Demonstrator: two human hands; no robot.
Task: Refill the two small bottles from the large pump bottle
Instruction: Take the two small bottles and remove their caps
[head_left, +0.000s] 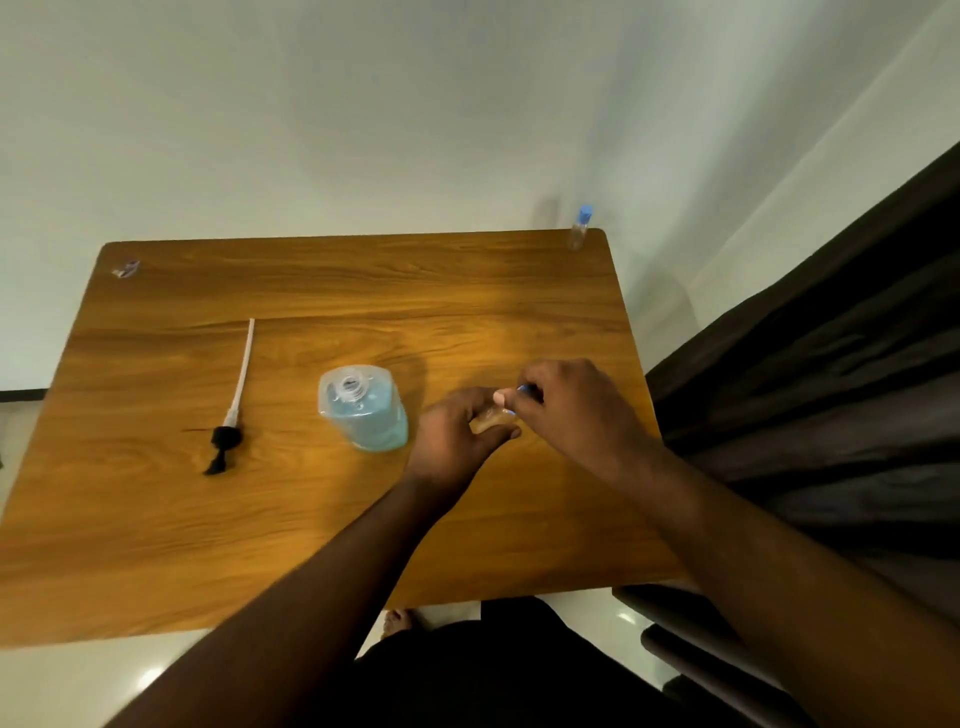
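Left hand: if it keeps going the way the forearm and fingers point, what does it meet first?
The left hand points up-right, and the right hand, pinching the blue cap, is right there. They already nearly touch around the small clear bottle, so probably that hand first; depth is unclear.

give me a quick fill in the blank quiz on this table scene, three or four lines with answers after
1. The pump lies on the table, to the ____ of the large bottle.
2. The large bottle's neck is ____, with no pump in it.
3. The small bottle at the table's far right corner has a ____ cap.
4. Both hands, left hand and right hand, grip the other small bottle between them, to the ____ of the large bottle.

Answers: left; open; blue; right
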